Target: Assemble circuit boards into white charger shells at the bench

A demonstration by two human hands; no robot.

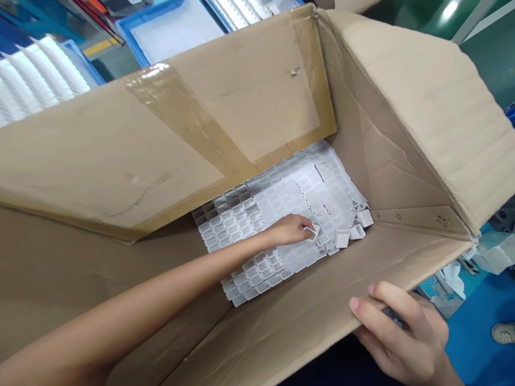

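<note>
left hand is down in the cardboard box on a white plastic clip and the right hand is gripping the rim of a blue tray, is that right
Not quite: the head view shows the right hand gripping the edge of the cardboard box, not a blue tray. The rest stands: the left hand is down in the box on a white plastic clip.

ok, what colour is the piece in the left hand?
White, clearest in the head view: a plastic piece pinched by the left hand.

Matt cardboard box, glossy brown tape, smooth white plastic pieces
</note>
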